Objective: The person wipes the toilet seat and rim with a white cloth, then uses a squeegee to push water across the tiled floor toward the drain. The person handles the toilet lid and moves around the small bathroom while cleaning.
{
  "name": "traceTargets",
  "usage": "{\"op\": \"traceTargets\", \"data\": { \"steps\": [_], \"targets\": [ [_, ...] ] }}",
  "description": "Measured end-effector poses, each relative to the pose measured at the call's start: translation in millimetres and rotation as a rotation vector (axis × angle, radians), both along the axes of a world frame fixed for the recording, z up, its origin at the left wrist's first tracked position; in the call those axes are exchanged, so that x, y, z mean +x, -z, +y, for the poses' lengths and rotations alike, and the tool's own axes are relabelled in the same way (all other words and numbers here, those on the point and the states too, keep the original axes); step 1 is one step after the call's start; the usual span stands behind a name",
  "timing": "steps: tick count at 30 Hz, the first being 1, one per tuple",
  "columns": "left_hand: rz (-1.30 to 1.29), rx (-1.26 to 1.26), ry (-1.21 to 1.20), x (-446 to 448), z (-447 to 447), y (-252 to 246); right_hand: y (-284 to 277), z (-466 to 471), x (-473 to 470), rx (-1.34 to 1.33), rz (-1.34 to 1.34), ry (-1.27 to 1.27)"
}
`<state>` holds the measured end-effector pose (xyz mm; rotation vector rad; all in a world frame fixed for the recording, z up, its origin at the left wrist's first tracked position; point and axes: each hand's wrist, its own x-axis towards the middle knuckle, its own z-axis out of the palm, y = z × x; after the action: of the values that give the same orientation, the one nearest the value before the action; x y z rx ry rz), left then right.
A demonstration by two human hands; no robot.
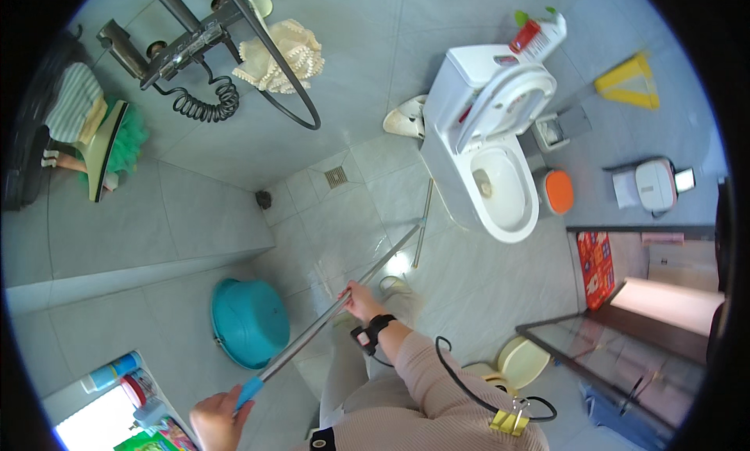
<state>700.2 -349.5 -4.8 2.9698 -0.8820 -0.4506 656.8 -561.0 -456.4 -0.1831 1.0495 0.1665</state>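
A long-handled floor squeegee with a metal pole [313,329] slants across the view. My left hand [221,417] is closed round its blue end grip [249,390], low at the left. Farther along, my right hand [358,300] holds the middle of the pole; a black strap with a small device [370,334] is on that wrist. The thin squeegee head [423,222] lies against the wet tile floor [345,228], beside the base of the white toilet [498,228]. The toilet's lid and seat are raised.
An upturned teal basin [252,322] leans near the left wall. A floor drain [336,177] lies ahead. A bin with an orange lid [558,192] stands right of the toilet. The glass door [609,363] is at the right, near pale basins [521,360]. Shower fittings [187,49] hang upper left.
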Motion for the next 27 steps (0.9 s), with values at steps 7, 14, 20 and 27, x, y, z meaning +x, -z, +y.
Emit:
{"op": "traceTargets", "data": {
  "steps": [7, 14, 20, 27],
  "targets": [
    [-0.033, 0.143, -0.257, -49, -39, -52, -33, 1, 44, 0.231, -0.063, -0.17],
    [0.025, 0.026, -0.611, -118, -55, -74, -54, -27, 16, 0.301, -0.103, -0.359],
    [-0.162, -0.365, -0.535, -156, -83, -39, -27, -58, -33, 0.129, 0.053, -0.313],
    [-0.225, -0.597, -0.766, -242, -109, -30, -19, -59, -39, 0.05, -0.013, -0.548]
  ]
}}
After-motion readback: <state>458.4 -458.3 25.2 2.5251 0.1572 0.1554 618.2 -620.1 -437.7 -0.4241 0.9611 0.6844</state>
